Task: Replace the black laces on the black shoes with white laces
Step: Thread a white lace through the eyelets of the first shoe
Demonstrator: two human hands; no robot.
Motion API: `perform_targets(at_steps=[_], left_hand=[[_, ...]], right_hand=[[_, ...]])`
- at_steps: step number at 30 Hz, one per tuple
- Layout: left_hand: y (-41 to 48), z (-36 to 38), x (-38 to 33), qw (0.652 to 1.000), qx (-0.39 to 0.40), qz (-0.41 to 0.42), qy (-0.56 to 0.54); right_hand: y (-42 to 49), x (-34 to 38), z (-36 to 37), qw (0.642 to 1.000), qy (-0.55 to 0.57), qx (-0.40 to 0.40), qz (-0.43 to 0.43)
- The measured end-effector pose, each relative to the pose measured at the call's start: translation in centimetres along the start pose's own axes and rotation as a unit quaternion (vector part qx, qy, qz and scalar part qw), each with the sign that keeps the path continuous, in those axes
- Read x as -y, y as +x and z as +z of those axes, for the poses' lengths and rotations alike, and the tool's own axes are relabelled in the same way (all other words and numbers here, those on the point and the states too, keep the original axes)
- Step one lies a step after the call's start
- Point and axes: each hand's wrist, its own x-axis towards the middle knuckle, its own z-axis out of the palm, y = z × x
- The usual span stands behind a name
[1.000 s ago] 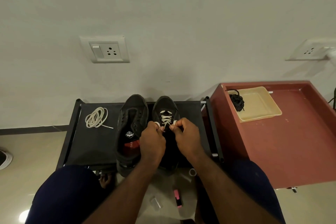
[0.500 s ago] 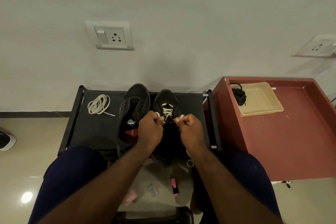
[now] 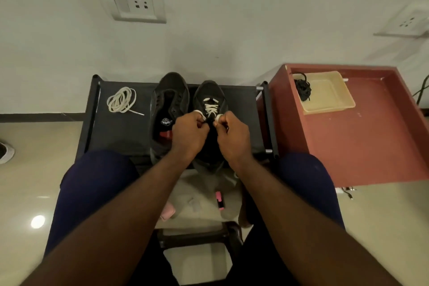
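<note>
Black rack (image 3: 120, 132) by the wall: at its middle, my left hand (image 3: 189, 133) and right hand (image 3: 233, 137) each pinch an end of the white lace (image 3: 211, 108) on the right shoe (image 3: 210, 90). They have drawn slightly further apart than a moment ago, which I judge is snugging the crossings. The left shoe (image 3: 170, 100) is still unlaced.

laced shoe (image 3: 210, 93) heel end hidden under left hand (image 3: 189, 137) and right hand (image 3: 234, 138), ends of white lace (image 3: 211, 109) lost in fingers (image 3: 197, 124)
</note>
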Motion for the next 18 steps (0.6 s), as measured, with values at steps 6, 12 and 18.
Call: perform_targets(at_steps=[6,12,18], left_hand=[[-0.3,0.1,-0.2,0.999,-0.025,-0.018,-0.02],[-0.5,-0.1,-0.6,0.999,0.025,0.027,0.021],[-1.0,0.1,-0.2,0.998,0.007,0.055,0.015]], right_hand=[[-0.1,-0.4,-0.1,1.0,-0.012,0.017,0.006],[0.1,-0.4,-0.2,0.982,0.134,0.011,0.134],[0.4,-0.2,-0.6,0.982,0.118,0.049,0.142]])
